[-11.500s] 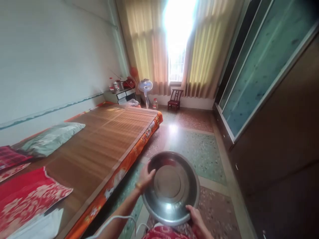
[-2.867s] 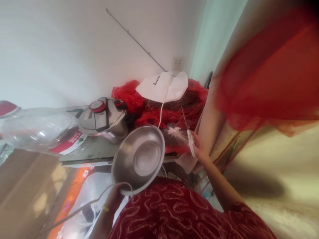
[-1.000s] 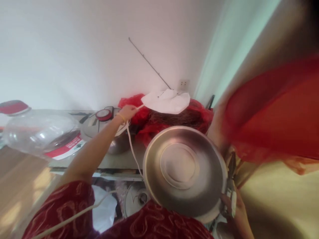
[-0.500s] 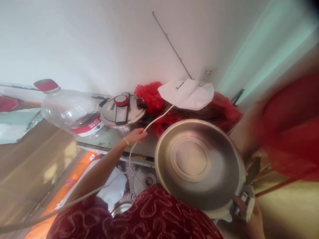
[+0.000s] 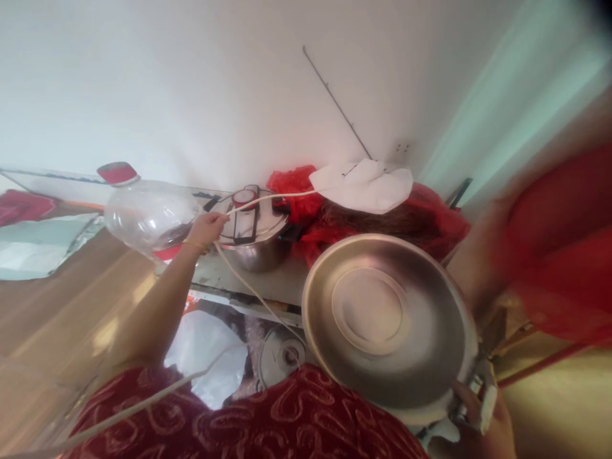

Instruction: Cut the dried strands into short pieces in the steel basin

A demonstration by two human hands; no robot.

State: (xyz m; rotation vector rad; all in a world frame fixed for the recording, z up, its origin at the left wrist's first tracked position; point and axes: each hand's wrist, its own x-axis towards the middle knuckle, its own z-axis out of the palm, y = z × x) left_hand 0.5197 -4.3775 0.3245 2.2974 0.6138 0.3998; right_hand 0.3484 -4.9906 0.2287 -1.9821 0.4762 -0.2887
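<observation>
Our wearer: red patterned top, bare forearms

We see a dark red garment w/ pale swirl/loop print filling the frame from 6 to 8 o'clock; short sleeve, ends approx. at upper arm. Left hand [image 5: 206, 226] at 10 o'clock has a thin yellow bangle at the wrist. Right hand [image 5: 482, 428] at 4 o'clock, no jewellery visible.

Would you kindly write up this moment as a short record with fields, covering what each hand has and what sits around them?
left hand: closed on a white cord, raised near the pot lid
right hand: grips the rim of the steel basin, with a small white-handled item, blurred
basin: tilted, hollow side toward the camera
cord: runs from a white pouch to the left hand, then down past the shelf edge
shelf items: pressure cooker, clear plastic bottle, red plastic bags
</observation>
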